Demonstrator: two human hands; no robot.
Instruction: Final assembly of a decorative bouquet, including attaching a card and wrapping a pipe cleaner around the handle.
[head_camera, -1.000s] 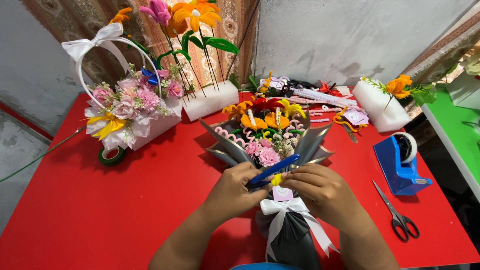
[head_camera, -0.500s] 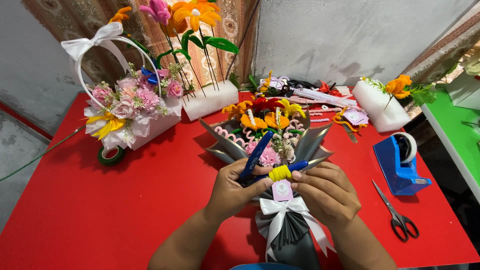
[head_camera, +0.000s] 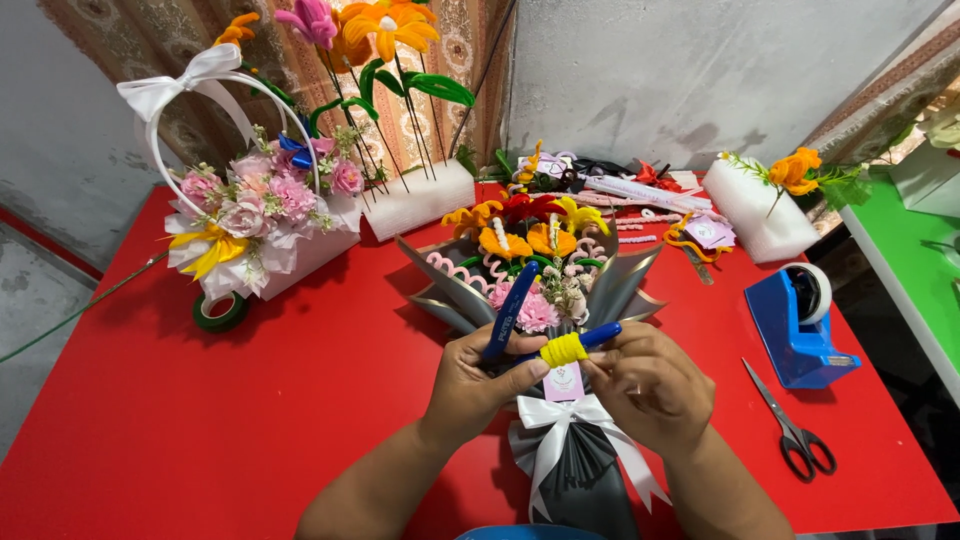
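My left hand (head_camera: 478, 378) grips a blue pen-like stick (head_camera: 512, 310) that points up and away. Around a second blue stick (head_camera: 598, 335) is wound a yellow fuzzy pipe cleaner coil (head_camera: 563, 350), pinched between my left thumb and the fingers of my right hand (head_camera: 648, 385). Both hands hover over a bouquet (head_camera: 535, 265) of pipe-cleaner flowers wrapped in grey paper, which lies on the red table (head_camera: 200, 420). A white ribbon bow (head_camera: 565, 418) and a small pink tag (head_camera: 563, 381) sit on the bouquet's neck just below my hands.
A white basket of pink flowers (head_camera: 250, 205) and a green tape roll (head_camera: 220, 312) stand at the left. White foam blocks hold tall flowers (head_camera: 415, 195) and an orange one (head_camera: 765, 205). A blue tape dispenser (head_camera: 800, 325) and scissors (head_camera: 790, 425) lie at the right.
The blue stick in my left hand has swung upright from lying across. The yellow coil has slid along the other blue stick as my right hand's fingers closed on it.
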